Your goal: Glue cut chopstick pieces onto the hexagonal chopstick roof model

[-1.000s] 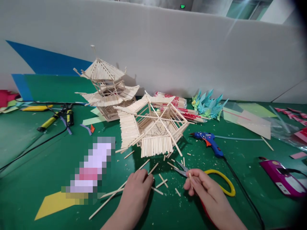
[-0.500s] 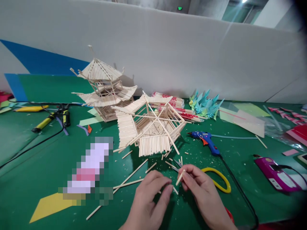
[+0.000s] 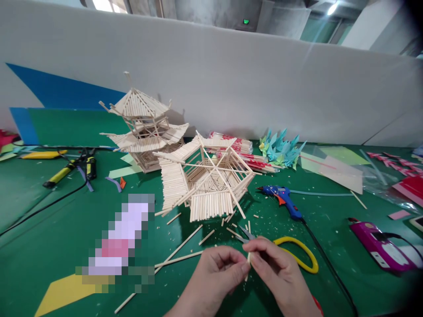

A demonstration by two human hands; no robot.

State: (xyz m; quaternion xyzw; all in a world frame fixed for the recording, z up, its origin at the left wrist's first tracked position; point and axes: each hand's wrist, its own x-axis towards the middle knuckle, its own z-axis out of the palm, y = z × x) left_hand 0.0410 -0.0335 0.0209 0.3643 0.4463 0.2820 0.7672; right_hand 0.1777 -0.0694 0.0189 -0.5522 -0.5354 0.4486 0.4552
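Note:
Low in the head view, my left hand (image 3: 218,269) and my right hand (image 3: 276,266) meet fingertip to fingertip. A short pale wooden stick (image 3: 249,259) is pinched upright between them, its lower part showing under the fingers. Scissors (image 3: 291,240) with yellow and red handles lie open beside and partly beneath my right hand. Beyond the hands stands a six-sided wooden-stick frame (image 3: 211,207), with slatted roof panels on some sides and bare crossed sticks over the others. Cut sticks (image 3: 178,248) and small chips lie between it and my left hand.
A finished-looking stick pagoda (image 3: 142,143) stands at the back left. The blue glue gun (image 3: 286,200) lies right of the frame, its cord running toward me. Farther right is a purple power strip (image 3: 380,244). Pliers (image 3: 74,167), bundled sticks (image 3: 261,163) and folded blue paper (image 3: 282,149) surround the work.
My left hand has moved right, closing its fingertips on the stick that my right hand held alone. The whole view has tipped slightly upward.

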